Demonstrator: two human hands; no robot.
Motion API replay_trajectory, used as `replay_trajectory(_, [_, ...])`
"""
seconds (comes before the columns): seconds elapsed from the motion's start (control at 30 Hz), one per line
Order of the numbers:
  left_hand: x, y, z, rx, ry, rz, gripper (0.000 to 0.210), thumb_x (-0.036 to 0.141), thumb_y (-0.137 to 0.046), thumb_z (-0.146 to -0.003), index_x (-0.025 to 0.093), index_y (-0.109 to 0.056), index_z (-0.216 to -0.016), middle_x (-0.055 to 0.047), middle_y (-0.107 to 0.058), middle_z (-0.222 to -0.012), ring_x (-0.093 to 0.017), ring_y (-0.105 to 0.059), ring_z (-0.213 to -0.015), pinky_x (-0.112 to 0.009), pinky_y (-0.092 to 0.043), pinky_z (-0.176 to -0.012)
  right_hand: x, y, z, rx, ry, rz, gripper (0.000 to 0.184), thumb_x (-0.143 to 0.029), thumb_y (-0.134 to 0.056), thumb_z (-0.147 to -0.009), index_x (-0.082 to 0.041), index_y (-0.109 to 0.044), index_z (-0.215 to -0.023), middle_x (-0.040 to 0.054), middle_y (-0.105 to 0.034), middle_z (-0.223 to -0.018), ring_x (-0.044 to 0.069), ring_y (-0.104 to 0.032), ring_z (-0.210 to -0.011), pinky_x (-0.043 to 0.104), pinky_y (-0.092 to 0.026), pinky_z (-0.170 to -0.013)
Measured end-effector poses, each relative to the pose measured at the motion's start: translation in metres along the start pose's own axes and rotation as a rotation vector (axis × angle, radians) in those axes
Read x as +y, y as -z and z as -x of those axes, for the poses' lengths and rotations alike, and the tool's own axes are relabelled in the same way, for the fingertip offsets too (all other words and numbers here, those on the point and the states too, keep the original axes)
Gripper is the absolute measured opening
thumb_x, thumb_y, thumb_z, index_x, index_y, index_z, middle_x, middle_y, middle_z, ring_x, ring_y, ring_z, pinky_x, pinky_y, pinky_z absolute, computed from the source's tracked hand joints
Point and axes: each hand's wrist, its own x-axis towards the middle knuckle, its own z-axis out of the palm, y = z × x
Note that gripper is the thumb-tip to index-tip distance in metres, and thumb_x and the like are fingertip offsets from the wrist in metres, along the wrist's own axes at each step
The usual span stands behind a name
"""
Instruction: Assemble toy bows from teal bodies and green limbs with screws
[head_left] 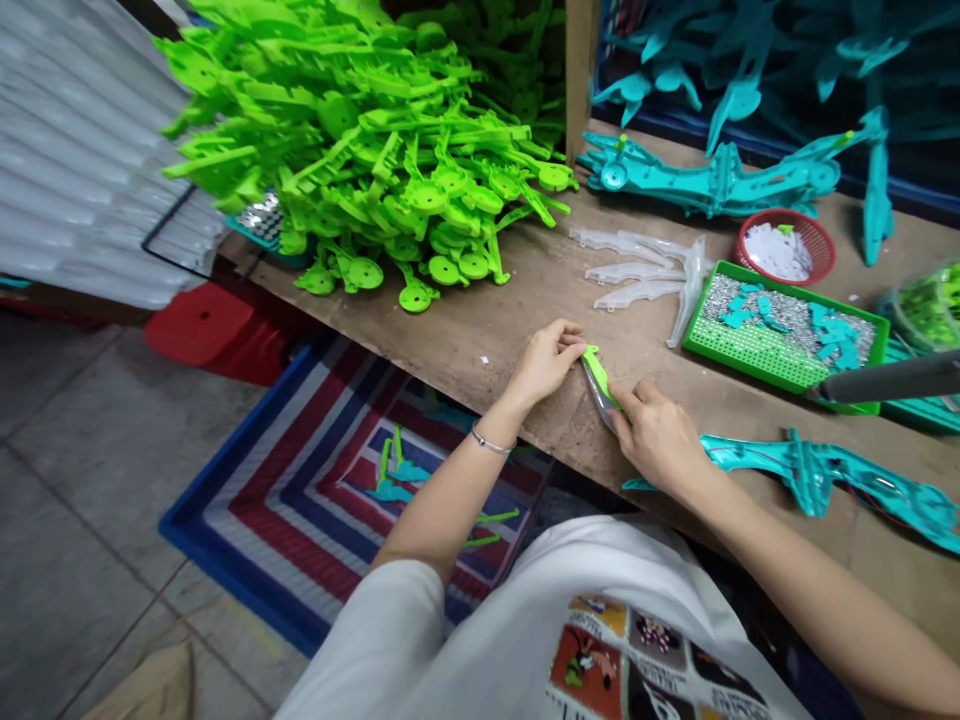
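Observation:
My left hand point(549, 360) pinches the upper end of a narrow bright green plastic piece point(598, 374) above the front edge of the workbench. A clear plastic piece point(598, 399) lies along its near side. My right hand point(658, 436) is closed around the lower end of both, and its fingers hide part of them. Beyond my hands rest several loose clear plastic pieces point(637, 270). Near my right wrist lies a long turquoise plastic toy bow part point(814, 480), partly covered by my hand and forearm.
A tall heap of green plastic parts point(375, 150) stands at the back left. At right are a green tray point(750, 350) of small metal and turquoise bits, a red basket point(829, 245) and a dark rod-shaped tool point(892, 378). A striped, blue-rimmed bin point(247, 540) sits below the bench.

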Motion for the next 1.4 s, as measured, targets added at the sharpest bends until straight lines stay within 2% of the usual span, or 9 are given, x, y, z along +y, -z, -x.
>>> replay_trajectory(0.17, [-0.002,0.000,-0.002,-0.003,0.052,0.034,0.020,0.027,-0.063,-0.091,0.018,-0.068,-0.108,-0.006,-0.076,-0.097,-0.016,-0.073,-0.082,-0.022,-0.058,-0.062,-0.001,0.001,0.001,-0.016,-0.004,0.016,0.041,-0.029,-0.048,-0.101,-0.021,-0.060,-0.139,0.0114,-0.067,-0.099,0.023,-0.068,-0.079,0.031,-0.047,-0.066])
replay_trajectory(0.33, [-0.003,-0.001,-0.004,0.010,-0.018,-0.030,0.036,0.023,-0.084,-0.073,0.016,-0.070,-0.105,-0.006,-0.076,-0.089,-0.016,-0.072,-0.077,-0.029,-0.059,-0.074,0.002,0.009,-0.003,-0.035,-0.029,-0.022,0.034,-0.034,-0.049,-0.101,-0.023,-0.067,-0.128,0.0128,-0.070,-0.102,0.026,-0.070,-0.083,0.033,-0.045,-0.066])
replay_trajectory(0.47, [-0.003,-0.002,-0.005,0.017,-0.014,-0.030,0.032,0.021,-0.083,-0.074,0.015,-0.071,-0.103,-0.007,-0.076,-0.088,-0.016,-0.073,-0.077,-0.030,-0.058,-0.076,0.012,0.005,-0.033,-0.040,-0.096,-0.400,0.025,-0.032,-0.055,-0.099,-0.020,-0.068,-0.117,0.0094,-0.074,-0.097,0.022,-0.070,-0.085,0.031,-0.047,-0.074])
replay_trajectory(0.57, [-0.003,-0.003,-0.004,0.027,-0.010,-0.022,0.031,0.021,-0.083,-0.073,0.015,-0.071,-0.101,-0.006,-0.077,-0.087,-0.016,-0.072,-0.076,-0.030,-0.058,-0.076,0.018,-0.012,-0.059,-0.051,-0.212,-0.711,0.042,-0.024,-0.071,-0.085,-0.015,-0.061,-0.125,0.0046,-0.074,-0.093,0.017,-0.068,-0.077,0.027,-0.048,-0.070])
replay_trajectory(0.67, [-0.004,-0.003,-0.003,0.029,-0.021,-0.004,0.030,0.020,-0.083,-0.073,0.015,-0.072,-0.100,-0.006,-0.076,-0.087,-0.016,-0.072,-0.078,-0.030,-0.058,-0.077,0.018,-0.027,-0.072,-0.013,-0.290,-0.826,0.050,-0.016,-0.074,-0.076,-0.014,-0.059,-0.123,0.0012,-0.072,-0.087,0.014,-0.065,-0.071,0.025,-0.047,-0.066])
replay_trajectory(0.87, [-0.004,-0.003,0.000,0.031,-0.014,-0.010,0.033,0.021,-0.082,-0.075,0.014,-0.072,-0.105,-0.007,-0.076,-0.091,-0.016,-0.071,-0.080,-0.031,-0.057,-0.080,0.010,-0.022,-0.067,0.001,-0.242,-0.744,0.040,-0.018,-0.069,-0.078,-0.017,-0.059,-0.117,0.0060,-0.072,-0.097,0.017,-0.067,-0.080,0.028,-0.049,-0.074])
replay_trajectory(1.1, [0.001,-0.005,0.007,0.047,0.069,0.116,0.038,0.022,-0.082,-0.074,0.015,-0.072,-0.110,-0.008,-0.073,-0.107,-0.016,-0.068,-0.090,-0.030,-0.054,-0.086,0.006,-0.021,-0.067,0.023,-0.259,-0.728,0.053,-0.020,-0.069,-0.074,-0.020,-0.049,-0.123,0.0013,-0.070,-0.084,0.019,-0.066,-0.075,0.029,-0.047,-0.069])
replay_trajectory(1.23, [0.008,-0.004,0.016,-0.081,0.188,0.304,0.034,0.040,-0.080,-0.078,0.014,-0.073,-0.099,-0.007,-0.073,-0.097,-0.017,-0.068,-0.083,-0.030,-0.055,-0.081,0.009,-0.025,-0.064,0.050,-0.277,-0.851,0.059,-0.021,-0.071,-0.069,-0.019,-0.050,-0.124,-0.0011,-0.067,-0.083,0.016,-0.063,-0.071,0.027,-0.046,-0.066])
replay_trajectory(1.4, [0.018,0.004,0.016,-0.201,0.293,0.427,0.041,0.045,-0.087,-0.069,0.011,-0.072,-0.085,-0.007,-0.073,-0.079,-0.015,-0.067,-0.068,-0.029,-0.055,-0.070,0.012,-0.010,-0.062,-0.216,-0.304,-1.158,0.031,-0.024,-0.073,-0.067,-0.015,-0.064,-0.096,-0.0033,-0.061,-0.071,0.010,-0.052,-0.061,0.025,-0.039,-0.060])
